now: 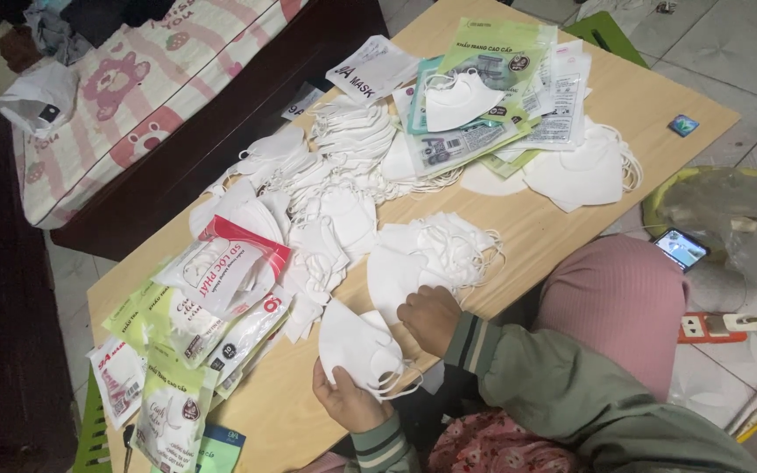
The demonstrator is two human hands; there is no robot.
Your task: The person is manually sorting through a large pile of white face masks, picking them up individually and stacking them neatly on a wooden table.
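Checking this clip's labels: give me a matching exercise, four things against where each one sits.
Things:
1. phone
2. masks
3. blanket
4. power strip

Places:
A. on the bed, far left
B. floor, below the pink knee
C. right of the table, screen lit
D. in the left hand

Pairs: 1-C, 2-D, 3-A, 4-B

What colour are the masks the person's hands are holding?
White. The masks, held by the left hand and touched by the right hand, show in the head view.
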